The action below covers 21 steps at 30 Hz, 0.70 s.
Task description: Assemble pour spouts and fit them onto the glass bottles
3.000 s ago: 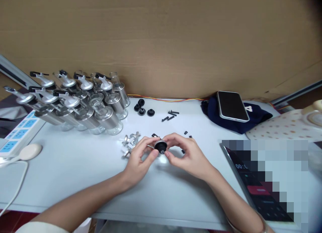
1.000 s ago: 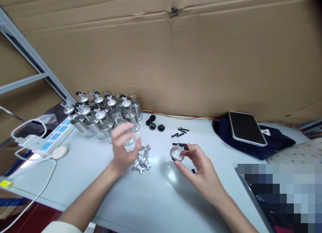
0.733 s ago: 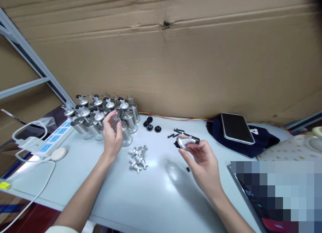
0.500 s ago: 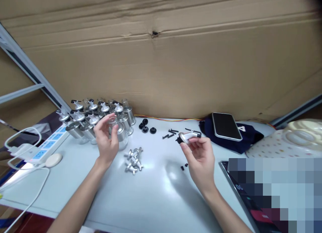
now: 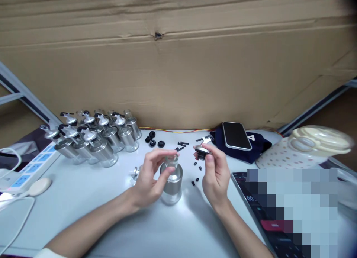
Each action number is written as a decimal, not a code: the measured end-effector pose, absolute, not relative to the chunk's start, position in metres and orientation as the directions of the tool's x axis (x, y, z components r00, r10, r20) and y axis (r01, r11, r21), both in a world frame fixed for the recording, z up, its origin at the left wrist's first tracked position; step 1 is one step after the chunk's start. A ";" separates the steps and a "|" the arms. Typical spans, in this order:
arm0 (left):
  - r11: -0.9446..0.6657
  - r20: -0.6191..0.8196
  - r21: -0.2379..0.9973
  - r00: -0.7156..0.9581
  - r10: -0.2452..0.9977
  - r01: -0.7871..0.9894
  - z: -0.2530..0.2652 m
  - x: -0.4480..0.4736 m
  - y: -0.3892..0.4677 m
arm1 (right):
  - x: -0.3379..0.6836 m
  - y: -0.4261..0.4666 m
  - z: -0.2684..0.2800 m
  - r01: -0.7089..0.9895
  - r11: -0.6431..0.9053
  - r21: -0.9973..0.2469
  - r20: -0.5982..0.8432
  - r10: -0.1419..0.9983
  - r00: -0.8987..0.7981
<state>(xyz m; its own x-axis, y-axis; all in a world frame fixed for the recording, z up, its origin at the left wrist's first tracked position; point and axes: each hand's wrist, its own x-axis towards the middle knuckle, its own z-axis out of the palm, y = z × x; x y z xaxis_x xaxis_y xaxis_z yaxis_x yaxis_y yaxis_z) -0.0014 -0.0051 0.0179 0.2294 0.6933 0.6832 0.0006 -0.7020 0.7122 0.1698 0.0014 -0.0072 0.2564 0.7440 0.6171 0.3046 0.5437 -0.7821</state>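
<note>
Bottle (image 5: 172,184) clamped near its top by our left hand (image 5: 150,178); right of the bottle, our right hand (image 5: 216,178) pinches a spout (image 5: 202,150).

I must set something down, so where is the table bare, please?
The table is bare between the forearms, before the bottle, and between the white disc and left forearm. Bottles crowd the back left; small black parts lie by the right hand.

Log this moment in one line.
Left hand: around neck of silver-banded clear glass bottle | Right hand: holding silver-and-black spouted stopper | Stopper: apart from bottle
</note>
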 end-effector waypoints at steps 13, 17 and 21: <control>-0.697 0.704 0.698 0.339 0.624 -0.167 -0.001 0.003 0.014 | 0.161 -0.008 0.005 0.341 0.828 -0.445 0.829 0.525 -0.192; -0.656 0.636 0.743 0.442 0.633 -0.130 0.001 -0.003 0.020 | 0.161 -0.008 0.010 0.384 0.808 -0.447 0.814 0.546 -0.201; -0.786 0.727 0.606 0.486 0.484 -0.123 0.009 -0.008 0.025 | 0.162 -0.005 0.010 0.360 0.833 -0.419 0.851 0.499 -0.163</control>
<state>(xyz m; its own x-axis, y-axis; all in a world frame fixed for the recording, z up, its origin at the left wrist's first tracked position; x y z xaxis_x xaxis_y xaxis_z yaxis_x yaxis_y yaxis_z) -0.0083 0.0255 0.0089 0.4862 0.4844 0.7273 -0.1232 -0.7860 0.6059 0.1624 -0.0051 0.0098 -0.1633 0.4989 0.8512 0.3600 0.8334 -0.4194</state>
